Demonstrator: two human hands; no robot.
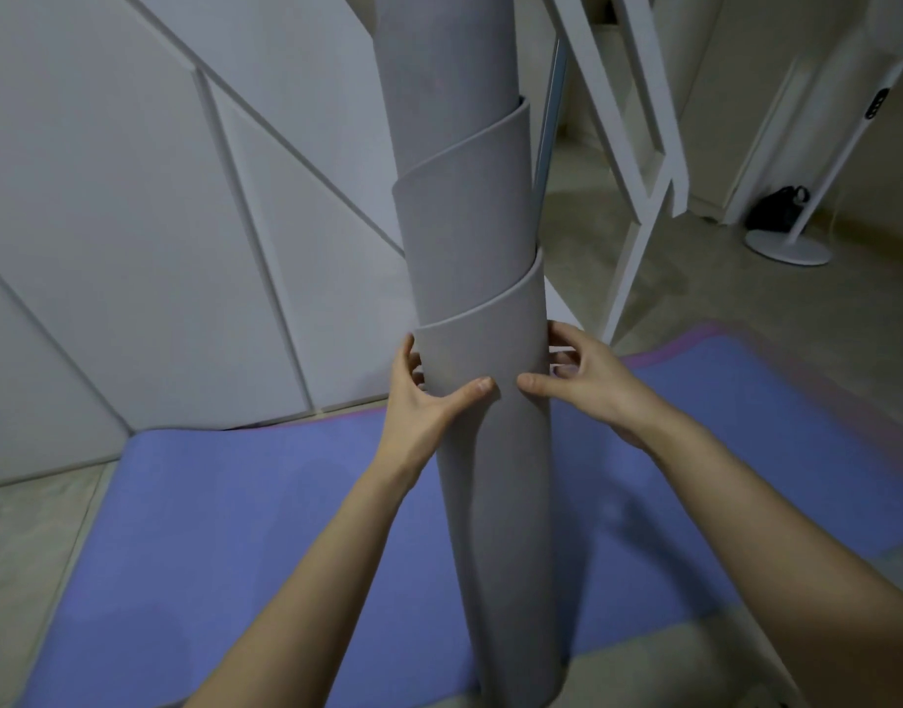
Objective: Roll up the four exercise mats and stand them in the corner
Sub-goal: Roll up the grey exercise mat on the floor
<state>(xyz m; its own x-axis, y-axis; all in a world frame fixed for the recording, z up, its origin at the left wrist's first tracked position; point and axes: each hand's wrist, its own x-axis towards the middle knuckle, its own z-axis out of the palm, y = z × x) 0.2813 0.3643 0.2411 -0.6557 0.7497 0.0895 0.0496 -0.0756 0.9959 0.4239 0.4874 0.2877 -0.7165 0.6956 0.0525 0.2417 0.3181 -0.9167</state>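
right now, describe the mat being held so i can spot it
Find the white panelled wall on the left and the flat blue mat on the floor below it. Rising across that mat mid-view is the grey mat, gripped by the left hand and right hand. Unlike the blue one, it is rolled into a tall tube with stepped layers.

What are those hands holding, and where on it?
The upright rolled grey mat: the left hand grips its left side, the right hand its right side, both just below the outermost wrap's upper edge.
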